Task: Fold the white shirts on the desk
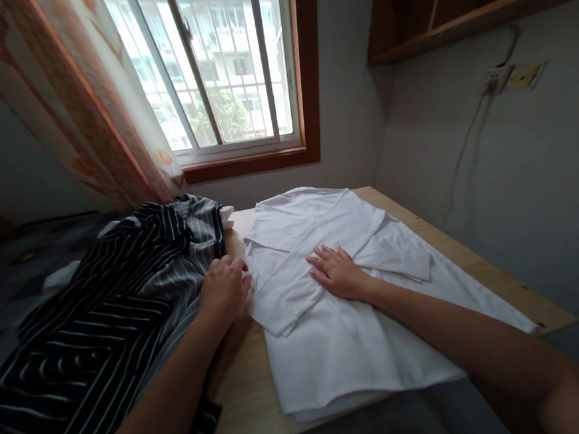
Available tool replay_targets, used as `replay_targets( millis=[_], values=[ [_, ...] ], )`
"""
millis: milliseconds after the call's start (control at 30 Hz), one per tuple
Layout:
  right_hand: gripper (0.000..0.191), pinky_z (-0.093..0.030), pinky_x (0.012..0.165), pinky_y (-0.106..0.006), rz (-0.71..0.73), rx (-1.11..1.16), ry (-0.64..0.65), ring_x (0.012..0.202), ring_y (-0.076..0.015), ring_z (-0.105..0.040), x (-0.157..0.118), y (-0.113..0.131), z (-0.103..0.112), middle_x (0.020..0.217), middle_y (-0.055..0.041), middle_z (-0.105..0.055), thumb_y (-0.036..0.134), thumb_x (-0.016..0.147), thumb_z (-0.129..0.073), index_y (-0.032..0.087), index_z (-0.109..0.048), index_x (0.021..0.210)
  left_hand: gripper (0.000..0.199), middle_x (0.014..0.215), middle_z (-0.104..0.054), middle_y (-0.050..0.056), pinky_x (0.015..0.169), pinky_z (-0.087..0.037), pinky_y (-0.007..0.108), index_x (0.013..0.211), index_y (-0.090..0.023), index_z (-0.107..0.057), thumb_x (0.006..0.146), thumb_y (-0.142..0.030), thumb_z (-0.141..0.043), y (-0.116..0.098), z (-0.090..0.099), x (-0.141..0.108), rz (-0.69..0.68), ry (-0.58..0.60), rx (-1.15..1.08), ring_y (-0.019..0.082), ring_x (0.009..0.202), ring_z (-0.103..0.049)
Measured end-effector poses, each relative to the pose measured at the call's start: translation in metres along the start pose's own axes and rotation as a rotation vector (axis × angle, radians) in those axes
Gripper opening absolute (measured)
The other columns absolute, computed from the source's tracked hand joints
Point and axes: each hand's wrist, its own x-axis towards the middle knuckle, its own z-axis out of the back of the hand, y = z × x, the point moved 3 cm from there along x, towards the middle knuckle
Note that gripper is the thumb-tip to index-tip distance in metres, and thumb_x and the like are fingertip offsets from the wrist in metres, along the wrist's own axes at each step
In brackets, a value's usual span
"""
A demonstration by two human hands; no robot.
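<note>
A white garment (330, 347) lies spread on the wooden board, its sleeves folded across its upper part. My right hand (338, 272) rests flat on the middle of it, fingers spread, holding nothing. At the garment's left edge is my left hand (225, 285), with its fingers curled near the white cloth; whether they pinch any of it cannot be made out. Just left of that hand lies a heap of black and white striped clothing (103, 332), partly hidden behind my left forearm.
The wooden board (505, 283) shows along the right side and at the lower left of the white garment. A window (239, 80) and a patterned curtain (105, 104) are behind. A shelf (454, 17) and a wall socket with a cord (496, 80) are at the right.
</note>
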Motion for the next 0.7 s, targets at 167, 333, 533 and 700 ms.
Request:
replay_targets(
  millis=[167, 333, 533, 700],
  values=[
    [0.053, -0.012, 0.119, -0.052, 0.006, -0.005, -0.002, 0.148, -0.0262, -0.023, -0.001, 0.001, 0.0, 0.158, -0.0106, -0.032, 0.045, 0.101, -0.036, 0.022, -0.043, 0.148, 0.034, 0.099, -0.063, 0.017, 0.087, -0.047, 0.042, 0.087, -0.013, -0.07, 0.088, -0.04, -0.049, 0.008, -0.021, 0.003, 0.038, 0.14, 0.016, 0.034, 0.101, -0.058],
    [0.053, -0.013, 0.119, -0.052, 0.007, -0.014, 0.01, 0.148, -0.0259, -0.023, -0.001, 0.0, -0.001, 0.158, -0.0105, -0.031, 0.044, 0.1, -0.037, 0.023, -0.043, 0.148, 0.027, 0.092, -0.066, 0.012, 0.09, -0.047, 0.037, 0.081, -0.015, -0.066, 0.084, -0.04, -0.054, 0.006, -0.035, 0.013, 0.082, 0.094, -0.333, 0.027, 0.094, -0.062],
    [0.053, -0.012, 0.119, -0.052, 0.011, -0.005, 0.008, 0.148, -0.026, -0.023, -0.001, -0.001, -0.002, 0.158, -0.0109, -0.031, 0.043, 0.1, -0.037, 0.022, -0.043, 0.148, 0.038, 0.071, -0.063, -0.001, 0.061, -0.048, 0.027, 0.084, -0.017, -0.059, 0.061, -0.042, -0.077, 0.003, -0.04, 0.012, 0.349, 0.158, -1.043, 0.018, 0.069, -0.062],
    [0.052, -0.012, 0.119, -0.052, 0.014, -0.009, 0.007, 0.148, -0.0262, -0.024, -0.001, 0.0, -0.001, 0.158, -0.0111, -0.032, 0.043, 0.1, -0.038, 0.022, -0.044, 0.147, 0.057, 0.076, -0.068, 0.002, 0.061, -0.05, 0.026, 0.091, -0.015, -0.062, 0.05, -0.048, -0.086, 0.001, -0.036, 0.001, 0.484, 0.463, -1.427, 0.017, 0.068, -0.065]
  ],
)
